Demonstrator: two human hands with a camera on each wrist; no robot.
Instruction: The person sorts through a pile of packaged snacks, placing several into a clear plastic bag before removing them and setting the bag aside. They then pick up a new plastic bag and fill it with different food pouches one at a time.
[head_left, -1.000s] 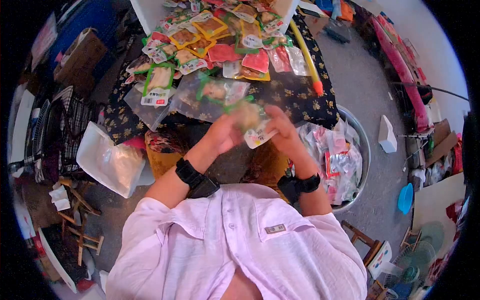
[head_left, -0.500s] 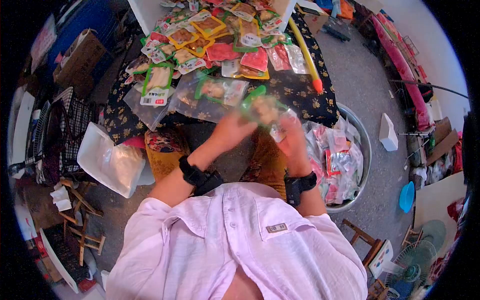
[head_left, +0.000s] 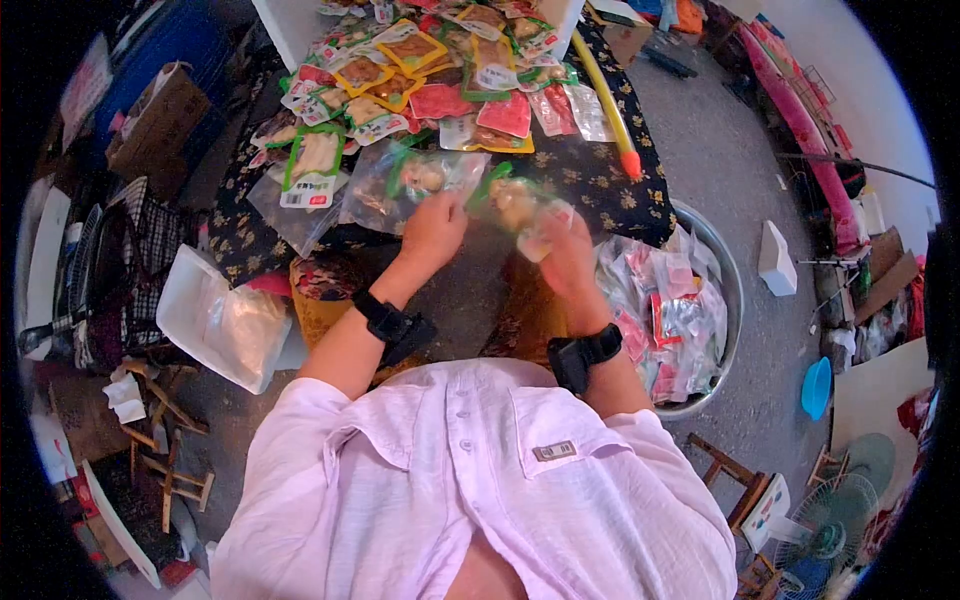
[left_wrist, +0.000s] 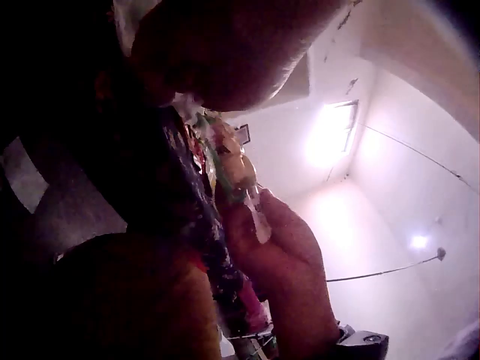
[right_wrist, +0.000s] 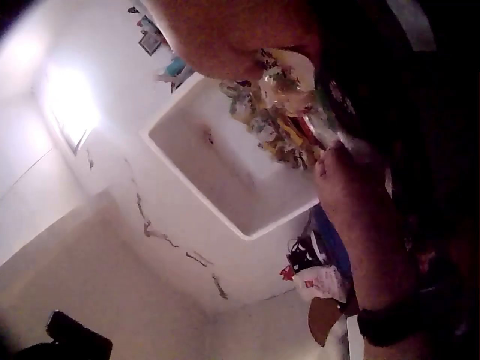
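1. the left hand [head_left: 435,234] has come off the green-edged packet [head_left: 512,203]; its curled fingers seem, through blur, to pinch the clear bag [head_left: 372,197] at the floral cloth's near edge.
2. the right hand [head_left: 568,260] alone grips the packet above that edge of the floral cloth [head_left: 622,205], leaving each hand its own piece.

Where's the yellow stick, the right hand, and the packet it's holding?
Yellow stick [head_left: 604,100]: head view, its shaft's middle.
Right hand [head_left: 570,254]: head view, its middle.
Packet [head_left: 513,205]: head view, its blurry, filled part.
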